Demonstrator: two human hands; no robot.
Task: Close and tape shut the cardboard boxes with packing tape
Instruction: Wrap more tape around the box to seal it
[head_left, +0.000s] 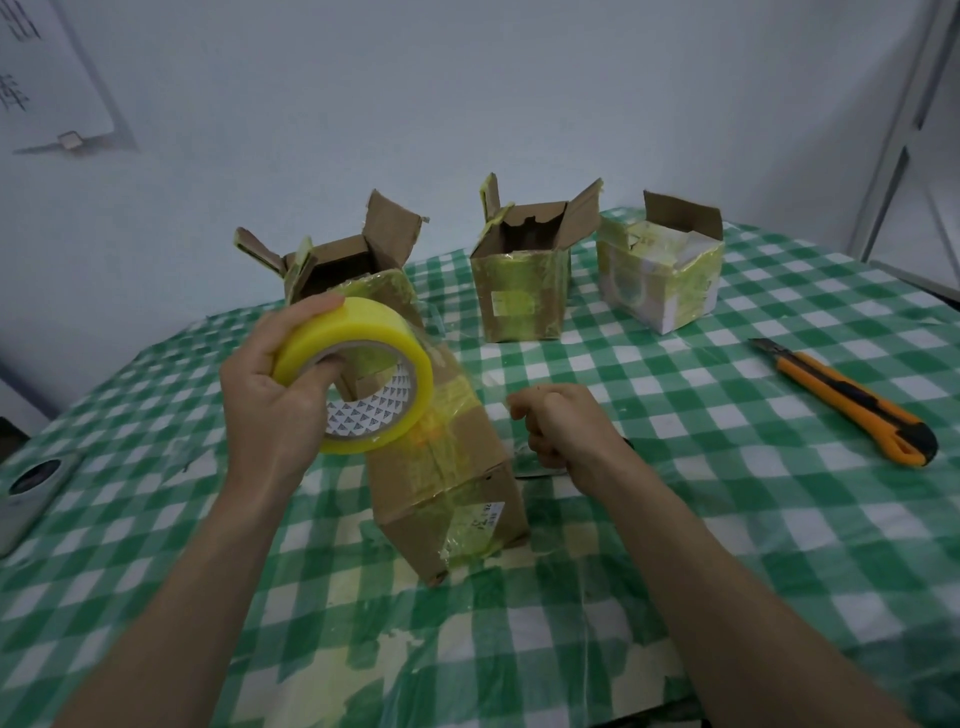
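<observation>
My left hand (270, 395) is gripping the yellow tape roll (358, 374), fingers through its core, above the closed long box (441, 457) lying on the checked cloth (727, 519). My right hand (561, 426) is pinching the pulled tape end beside it. Three open boxes are standing behind.

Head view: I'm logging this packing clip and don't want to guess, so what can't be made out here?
- Far left box: front hidden by tape roll and near box.
- Right hand: whether it pinches a clear tape strip, too faint.
- Near box's label: print too small.
- Grey device: cut off by left edge.
</observation>
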